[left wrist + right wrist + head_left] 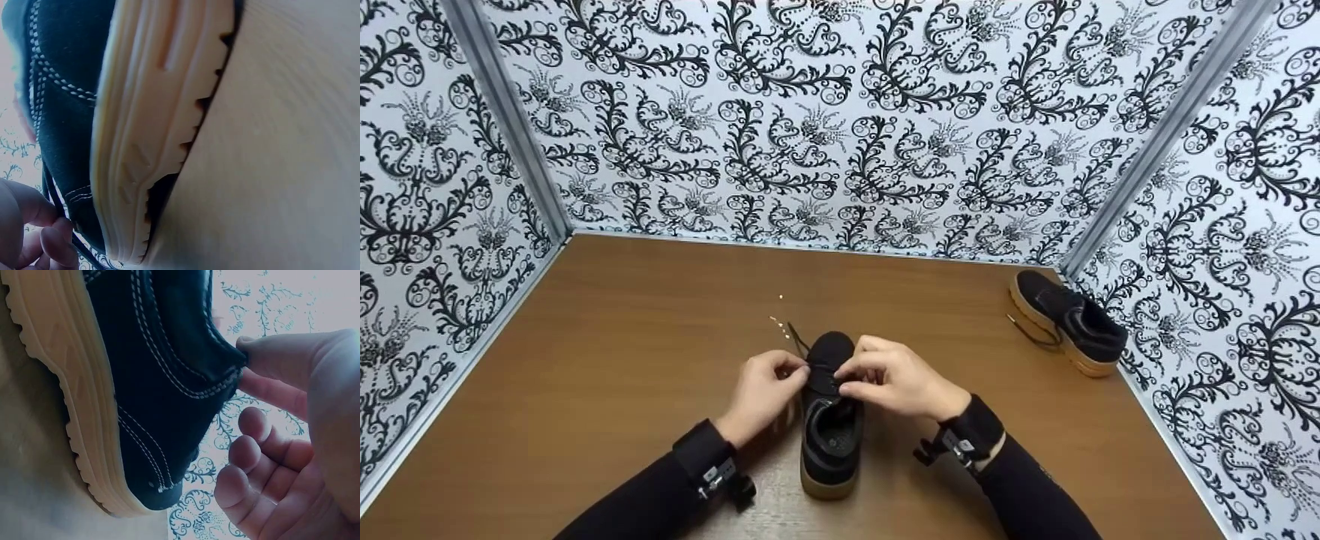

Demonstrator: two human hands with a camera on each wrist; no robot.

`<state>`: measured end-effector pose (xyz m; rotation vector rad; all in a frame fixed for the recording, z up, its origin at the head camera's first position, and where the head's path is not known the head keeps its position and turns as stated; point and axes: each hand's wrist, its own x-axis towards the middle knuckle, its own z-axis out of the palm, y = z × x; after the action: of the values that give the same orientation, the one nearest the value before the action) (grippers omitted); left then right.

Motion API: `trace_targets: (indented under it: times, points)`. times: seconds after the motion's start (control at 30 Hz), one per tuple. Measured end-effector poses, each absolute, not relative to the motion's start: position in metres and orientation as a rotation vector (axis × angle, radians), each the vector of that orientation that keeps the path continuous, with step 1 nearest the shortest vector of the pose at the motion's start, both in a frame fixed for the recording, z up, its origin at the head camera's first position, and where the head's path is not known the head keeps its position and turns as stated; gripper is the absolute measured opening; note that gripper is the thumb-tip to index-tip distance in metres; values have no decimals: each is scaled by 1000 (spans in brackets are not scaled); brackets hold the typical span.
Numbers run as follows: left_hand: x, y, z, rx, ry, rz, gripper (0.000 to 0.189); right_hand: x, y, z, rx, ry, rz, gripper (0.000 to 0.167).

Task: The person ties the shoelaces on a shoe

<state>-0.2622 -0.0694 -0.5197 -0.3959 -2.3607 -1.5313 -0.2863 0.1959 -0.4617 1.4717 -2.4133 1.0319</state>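
A black shoe (831, 442) with white stitching and a tan sole stands upright on the table between both hands, toe pointing away. My left hand (765, 394) is at its left side near the laces. In the left wrist view, the thumb and finger of that hand pinch a dark shoelace (52, 188) beside the upper. From the right, my right hand (904, 379) reaches over the lacing. Its thumb and index finger pinch the upper's top edge (239, 371) by the opening, as the right wrist view shows, while the other fingers curl loosely apart from the shoe.
A second black shoe (1069, 319) with a tan sole lies at the table's right edge, its lace hanging out leftward. Small pale specks (780, 324) show beyond the near shoe's toe. Patterned walls (810, 150) enclose the brown table (645, 322) at the back and sides.
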Motion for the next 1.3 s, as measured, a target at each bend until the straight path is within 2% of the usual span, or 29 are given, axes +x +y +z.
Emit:
trace_targets:
  times: [0.33, 0.57, 0.87, 1.13, 1.3]
  points:
    - [-263, -71, -517, -369, -2349, -1583, 8, -279, 184, -469, 1471, -2401, 935, 12]
    - [-263, -70, -517, -360, -2311, -1628, 5, -276, 181, -472, 1464, -2438, 844, 17]
    - [-264, -71, -516, -332, -2280, -1699, 5, -275, 179, -472, 1468, -2473, 952, 20]
    - [-264, -70, -519, -342, -2260, -1764, 6, -274, 172, -473, 1362, -2521, 1119, 11]
    - [-263, -69, -517, -274, -2250, -1817, 5, -271, 169, -473, 1318, -2548, 1063, 13]
